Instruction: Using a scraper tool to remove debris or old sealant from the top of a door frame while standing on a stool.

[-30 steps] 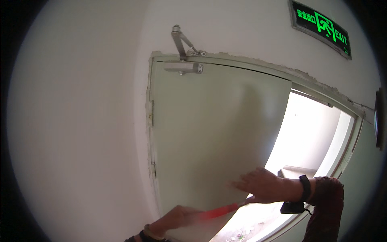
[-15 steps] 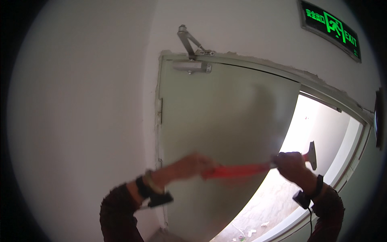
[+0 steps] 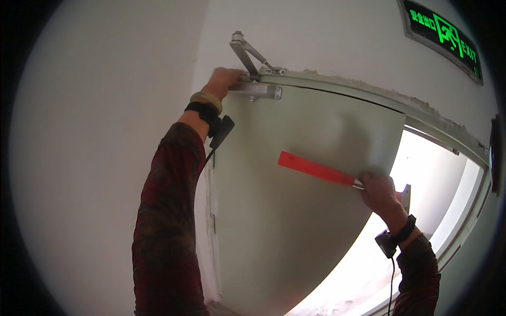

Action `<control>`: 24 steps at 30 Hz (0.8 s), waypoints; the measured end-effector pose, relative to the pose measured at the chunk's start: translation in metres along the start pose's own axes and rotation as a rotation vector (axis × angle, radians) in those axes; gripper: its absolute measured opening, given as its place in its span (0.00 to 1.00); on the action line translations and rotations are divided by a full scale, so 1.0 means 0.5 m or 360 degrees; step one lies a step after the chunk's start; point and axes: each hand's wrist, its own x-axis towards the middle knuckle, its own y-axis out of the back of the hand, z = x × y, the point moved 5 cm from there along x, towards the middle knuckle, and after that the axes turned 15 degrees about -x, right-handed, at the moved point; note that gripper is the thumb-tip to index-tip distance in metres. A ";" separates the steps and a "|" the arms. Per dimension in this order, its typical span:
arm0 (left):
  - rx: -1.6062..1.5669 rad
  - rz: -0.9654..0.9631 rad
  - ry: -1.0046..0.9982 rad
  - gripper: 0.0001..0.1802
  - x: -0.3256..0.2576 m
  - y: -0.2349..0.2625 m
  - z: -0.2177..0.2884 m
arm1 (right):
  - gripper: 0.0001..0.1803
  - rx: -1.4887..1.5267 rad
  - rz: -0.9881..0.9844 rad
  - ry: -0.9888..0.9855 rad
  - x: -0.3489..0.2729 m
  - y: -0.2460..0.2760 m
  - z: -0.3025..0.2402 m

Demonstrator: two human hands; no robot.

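Raised high, my left hand (image 3: pixel 224 80) is closed at the left end of the silver door closer (image 3: pixel 258 91), by the top left corner of the pale green door (image 3: pixel 295 210). Its fingertips are partly hidden there. The closer's jointed arm angles up above the door frame. Lower at the right, my right hand (image 3: pixel 380 194) grips the metal shaft of a scraper. This scraper (image 3: pixel 316 169) has a long red handle pointing left in front of the door. Its flat grey head shows just behind my hand.
The door stands partly open, with a bright doorway (image 3: pixel 421 163) at the right. Rough plaster edges the door frame (image 3: pixel 363 97). A green-lit exit sign (image 3: pixel 445 38) hangs at the upper right. A plain wall (image 3: pixel 105 158) is on the left.
My left hand has left the scraper's handle end and gone up to the door closer. The right hand still holds the scraper, whose handle end has swung upward.
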 end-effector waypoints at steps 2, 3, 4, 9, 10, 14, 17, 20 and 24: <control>-0.0022 -0.0303 -0.0224 0.17 -0.015 -0.001 0.014 | 0.09 -0.0001 -0.0050 -0.0024 0.003 0.002 0.003; -0.0049 -0.0587 -0.0442 0.18 -0.022 -0.009 0.024 | 0.09 -0.0002 -0.0095 -0.0028 0.006 0.000 0.001; -0.0148 -0.0494 -0.0226 0.17 -0.009 -0.009 0.016 | 0.09 0.0008 -0.0093 -0.0032 0.008 0.001 -0.002; 0.0060 -0.0333 0.0074 0.16 -0.027 -0.018 0.015 | 0.09 0.0013 -0.0109 -0.0043 0.007 -0.002 -0.001; -0.0139 -0.0397 0.0040 0.15 -0.017 -0.013 0.007 | 0.09 0.0017 -0.0106 -0.0045 0.006 -0.001 -0.001; -0.0335 -0.0280 0.0227 0.13 0.032 -0.005 -0.031 | 0.09 0.0033 -0.0062 -0.0073 0.003 0.003 0.001; -0.0268 -0.0302 0.0013 0.11 0.061 0.010 -0.040 | 0.09 0.0027 -0.0102 -0.0071 0.012 -0.002 -0.003; -0.0286 -0.0240 0.0067 0.10 0.060 0.005 -0.030 | 0.09 0.0029 -0.0093 -0.0092 0.002 0.000 0.002; -0.0755 -0.0348 -0.0294 0.11 0.047 -0.002 -0.024 | 0.09 -0.0014 -0.0166 -0.0105 0.002 0.011 0.001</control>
